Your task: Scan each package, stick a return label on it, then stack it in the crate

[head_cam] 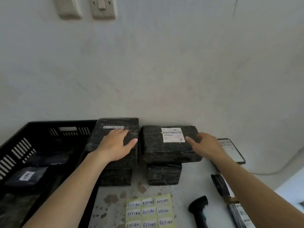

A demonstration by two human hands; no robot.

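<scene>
Left hand (115,145) flat, right hand (205,145) curled
</scene>
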